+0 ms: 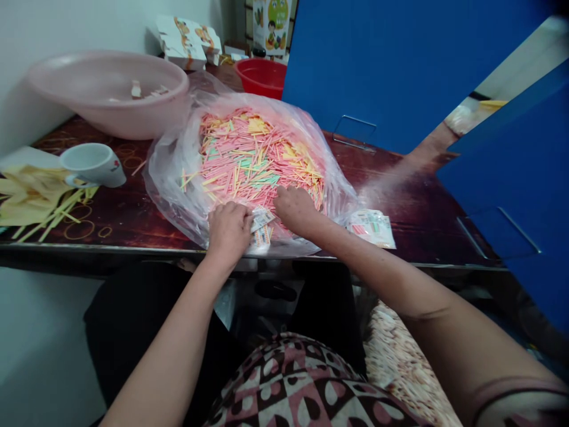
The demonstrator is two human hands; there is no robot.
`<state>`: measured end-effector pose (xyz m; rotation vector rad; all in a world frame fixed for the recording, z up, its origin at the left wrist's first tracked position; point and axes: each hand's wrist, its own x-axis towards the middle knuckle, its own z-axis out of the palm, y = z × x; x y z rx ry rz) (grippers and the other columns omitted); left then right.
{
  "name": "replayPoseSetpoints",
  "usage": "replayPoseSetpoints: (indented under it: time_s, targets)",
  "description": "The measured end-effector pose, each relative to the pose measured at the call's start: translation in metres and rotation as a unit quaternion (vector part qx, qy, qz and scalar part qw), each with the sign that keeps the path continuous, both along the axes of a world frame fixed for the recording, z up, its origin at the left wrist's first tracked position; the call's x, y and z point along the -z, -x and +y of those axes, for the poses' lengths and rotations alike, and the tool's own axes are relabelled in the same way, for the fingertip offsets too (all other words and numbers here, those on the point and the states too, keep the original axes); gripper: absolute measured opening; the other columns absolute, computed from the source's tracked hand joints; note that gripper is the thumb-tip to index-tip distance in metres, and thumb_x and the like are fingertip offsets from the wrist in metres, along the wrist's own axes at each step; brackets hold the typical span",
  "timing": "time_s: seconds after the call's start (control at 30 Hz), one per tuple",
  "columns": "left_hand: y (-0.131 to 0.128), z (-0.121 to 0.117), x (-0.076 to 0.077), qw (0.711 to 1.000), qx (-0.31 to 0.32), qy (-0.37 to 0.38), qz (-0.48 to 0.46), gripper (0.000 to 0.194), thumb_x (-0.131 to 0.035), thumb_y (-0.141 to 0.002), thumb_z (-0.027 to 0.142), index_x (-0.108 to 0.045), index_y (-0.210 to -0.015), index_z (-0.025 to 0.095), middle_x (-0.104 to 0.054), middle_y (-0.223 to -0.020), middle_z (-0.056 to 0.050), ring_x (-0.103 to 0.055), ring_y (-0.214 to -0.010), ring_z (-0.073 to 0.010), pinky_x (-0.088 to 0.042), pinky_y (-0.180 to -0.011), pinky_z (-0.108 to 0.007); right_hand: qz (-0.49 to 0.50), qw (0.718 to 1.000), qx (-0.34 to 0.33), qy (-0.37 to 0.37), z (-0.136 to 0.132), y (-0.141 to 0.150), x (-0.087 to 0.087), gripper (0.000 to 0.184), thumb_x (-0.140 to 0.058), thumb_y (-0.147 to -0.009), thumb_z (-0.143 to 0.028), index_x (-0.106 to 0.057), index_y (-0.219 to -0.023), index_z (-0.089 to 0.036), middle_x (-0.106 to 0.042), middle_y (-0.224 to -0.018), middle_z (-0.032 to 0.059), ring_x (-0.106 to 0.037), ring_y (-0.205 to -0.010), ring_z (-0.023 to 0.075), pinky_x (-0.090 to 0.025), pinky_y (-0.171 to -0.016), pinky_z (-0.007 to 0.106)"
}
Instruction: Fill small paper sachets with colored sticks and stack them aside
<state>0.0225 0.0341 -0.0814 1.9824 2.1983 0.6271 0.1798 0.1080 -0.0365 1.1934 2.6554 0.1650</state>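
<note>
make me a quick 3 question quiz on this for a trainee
1. What fills the clear plastic bag?
2. Which hand is nearer the printed packets lying on the table beside the bag?
3. True or false: the red plastic bowl stands beyond the bag, on the side away from the person.

Key:
1. Thin pink, yellow and green sticks
2. The right hand
3. True
</note>
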Motion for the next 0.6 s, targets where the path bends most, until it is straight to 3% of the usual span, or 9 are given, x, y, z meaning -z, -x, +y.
replayPoseSetpoints:
  time_s: [0.3, 0.47, 0.6]
  targets:
    - [-0.005, 0.001, 0.006, 0.997, 0.037, -0.058, -0.019, 0.012, -0.066, -0.091, 0.028, -0.077, -0.089, 0.024, -0.071, -0.092, -0.011, -0.06, -0.099, -0.0331, -0.039, -0.093, -0.049, 0.057, 0.998, -0.012, 0.02, 0.015, -0.014, 0.023, 0.033, -0.043, -0.101, -0.014, -0.072, -0.118, -0.01, -0.065, -0.125, 0.0214, -0.068, -0.109, 0.0295, -0.052, -0.085, 0.037]
    - [0.004, 0.003, 0.006, 0.989, 0.005, -0.086, -0.124, 0.011, -0.064, -0.088, 0.024, -0.074, -0.085, 0.022, -0.071, -0.094, -0.009, -0.061, -0.097, -0.029, -0.043, -0.089, -0.042, 0.087, 0.996, 0.013, 0.022, 0.018, -0.023, 0.026, 0.032, -0.046, -0.105, -0.027, -0.071, -0.115, -0.01, -0.068, -0.123, 0.0188, -0.065, -0.115, 0.0297, -0.049, -0.092, 0.036]
    - [0.011, 0.003, 0.003, 0.966, -0.018, -0.127, -0.222, 0.01, -0.063, -0.085, 0.025, -0.068, -0.077, 0.02, -0.068, -0.089, -0.005, -0.06, -0.087, -0.0223, -0.046, -0.084, -0.035, 0.104, 0.993, 0.05, 0.017, 0.014, -0.023, 0.025, 0.033, -0.04, -0.107, -0.027, -0.066, -0.12, -0.01, -0.072, -0.119, 0.0201, -0.067, -0.115, 0.0304, -0.047, -0.094, 0.037]
